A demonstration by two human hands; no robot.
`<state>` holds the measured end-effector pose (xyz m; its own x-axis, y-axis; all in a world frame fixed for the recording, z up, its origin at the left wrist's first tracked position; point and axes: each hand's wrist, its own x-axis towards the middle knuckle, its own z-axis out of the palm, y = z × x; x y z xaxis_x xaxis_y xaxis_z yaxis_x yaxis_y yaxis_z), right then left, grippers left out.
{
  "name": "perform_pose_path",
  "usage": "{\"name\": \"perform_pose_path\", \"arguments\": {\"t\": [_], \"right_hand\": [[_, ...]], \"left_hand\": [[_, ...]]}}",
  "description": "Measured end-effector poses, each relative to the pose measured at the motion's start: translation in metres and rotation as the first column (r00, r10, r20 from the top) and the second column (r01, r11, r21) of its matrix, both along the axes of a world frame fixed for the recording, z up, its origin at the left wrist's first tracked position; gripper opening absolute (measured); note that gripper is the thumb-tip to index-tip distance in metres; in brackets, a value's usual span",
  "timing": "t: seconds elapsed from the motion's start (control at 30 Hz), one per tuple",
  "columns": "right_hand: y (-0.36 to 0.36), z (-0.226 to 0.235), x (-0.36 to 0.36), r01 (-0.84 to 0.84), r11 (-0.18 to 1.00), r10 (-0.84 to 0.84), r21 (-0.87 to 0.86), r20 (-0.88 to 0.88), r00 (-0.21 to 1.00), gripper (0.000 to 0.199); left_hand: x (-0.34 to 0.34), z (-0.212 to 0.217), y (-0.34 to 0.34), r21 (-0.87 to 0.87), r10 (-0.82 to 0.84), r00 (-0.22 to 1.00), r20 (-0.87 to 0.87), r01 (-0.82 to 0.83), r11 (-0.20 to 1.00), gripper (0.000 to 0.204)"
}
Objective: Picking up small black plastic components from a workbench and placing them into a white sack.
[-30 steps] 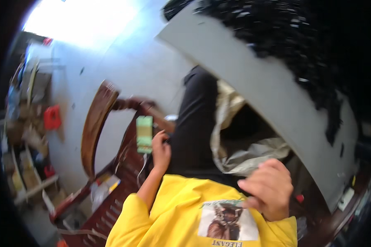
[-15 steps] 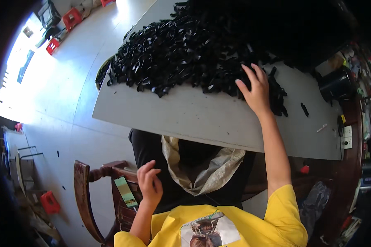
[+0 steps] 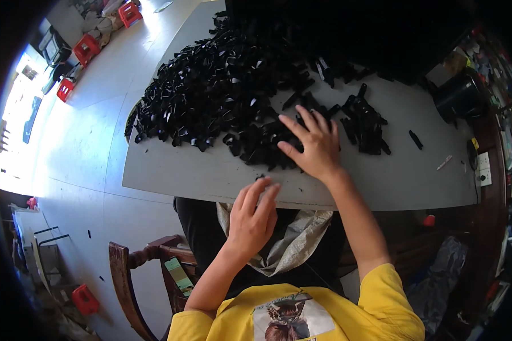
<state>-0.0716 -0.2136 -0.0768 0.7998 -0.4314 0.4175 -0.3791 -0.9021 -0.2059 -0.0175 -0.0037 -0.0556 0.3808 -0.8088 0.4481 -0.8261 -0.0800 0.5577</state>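
"Well, where were the black pieces point(image 3: 205, 99) seen?"

"Mostly heaped over the far and left parts of the grey desk point(image 3: 193, 170). A smaller cluster point(image 3: 367, 126) was set apart to the right of the right hand point(image 3: 320, 149), and a lone piece point(image 3: 416, 139) was seen farther right."

"And how was the grip formed?"

"Wide on the right: the fingers were spread at the near edge of the heap, with nothing seen enclosed. On the left hand point(image 3: 252, 223) the fingers were half curled by the desk's near edge. A dark bit point(image 3: 260, 177) was seen at the fingertips, but whether it was held could not be told."

"How were the pieces judged to handle?"

"As light and fairly stiff, from their thin, narrow shapes. Some slipperiness was suggested by the glossy glints; great fragility was not. Snagging was thought possible where they were crossed."

"And where were they best taken hold of?"

"Singly, by a pinch at mid-length. For several, a cupped hand from the side was favoured, since a loose bunch was thought likely to slide apart."
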Motion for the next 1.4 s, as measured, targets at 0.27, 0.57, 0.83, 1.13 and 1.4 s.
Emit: {"name": "perform_pose_path", "arguments": {"t": [0.27, 0.57, 0.83, 1.13, 1.4], "right_hand": [[0.008, 0.013, -0.015, -0.117, 0.985, 0.110, 0.128, 0.056, 0.992, 0.044], [0.021, 0.039, -0.058, -0.236, 0.965, 0.189, 0.115, 0.315, 0.930, 0.015], [0.053, 0.032, -0.045, 0.069, 0.994, -0.077, 0.090, 0.094, 0.993, 0.014], [0.036, 0.025, -0.074, -0.107, 0.990, 0.101, -0.091, -0.069, 0.992, 0.021], [0.041, 0.041, -0.090, -0.399, 0.917, 0.397, -0.028, 0.175, 0.901, 0.035]], "left_hand": [[0.016, -0.018, -0.025, -0.026, 0.087, 0.993, 0.081, -0.085, 0.996, 0.026], [0.032, -0.014, -0.042, -0.014, 0.136, 0.987, 0.084, -0.135, 0.991, 0.018], [0.038, -0.014, -0.043, -0.247, 0.167, 0.985, 0.036, -0.153, 0.957, 0.018], [0.016, 0.016, 0.000, -0.219, 0.053, 0.941, -0.333, -0.132, 0.967, 0.019], [0.000, 0.024, 0.031, -0.098, -0.053, 0.870, -0.490, 0.005, 0.995, 0.018]]}}
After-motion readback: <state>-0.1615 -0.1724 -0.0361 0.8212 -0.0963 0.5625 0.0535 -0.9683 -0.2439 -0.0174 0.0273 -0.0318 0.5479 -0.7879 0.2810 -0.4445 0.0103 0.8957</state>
